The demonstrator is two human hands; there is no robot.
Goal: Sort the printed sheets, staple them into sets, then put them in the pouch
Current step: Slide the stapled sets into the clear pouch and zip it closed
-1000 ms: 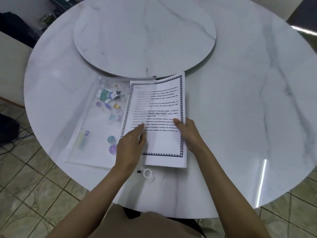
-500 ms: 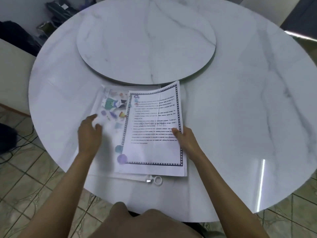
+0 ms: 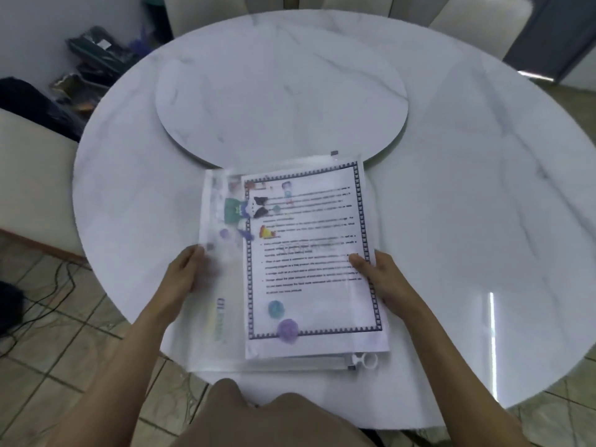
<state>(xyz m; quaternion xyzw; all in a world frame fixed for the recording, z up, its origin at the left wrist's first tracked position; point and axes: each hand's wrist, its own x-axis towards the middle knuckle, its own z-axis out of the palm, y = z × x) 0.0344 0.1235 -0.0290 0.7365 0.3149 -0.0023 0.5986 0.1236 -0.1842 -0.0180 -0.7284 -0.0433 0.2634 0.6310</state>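
**Status.** The printed sheets (image 3: 309, 262) lie inside the translucent pouch (image 3: 219, 317). The pouch's cartoon decorations show over the bordered top page, so the page is seen through the front wall. The sheets sit towards the right side of the pouch, leaving a strip on the left without paper. The pouch lies on the near part of the counter (image 3: 467, 188), its far edge at the rim of the raised round disc (image 3: 280, 101).

**Hands.** The left hand (image 3: 183, 275) grips the left edge of the pouch, fingers curled at that edge. The right hand (image 3: 380, 279) pinches the right edge, thumb on top. The fingers underneath are hidden.

**Progress.** Insertion appears complete or nearly so. No staples can be made out in the blurred view, so stapling cannot be confirmed. No loose sheets are seen elsewhere on the counter.

**Remaining.** The zip slider (image 3: 356, 362), with its ring pull, sits at the near right corner. Whether the zip is closed cannot be determined. Judged remaining: seat the sheets squarely and close the zip if it is open.
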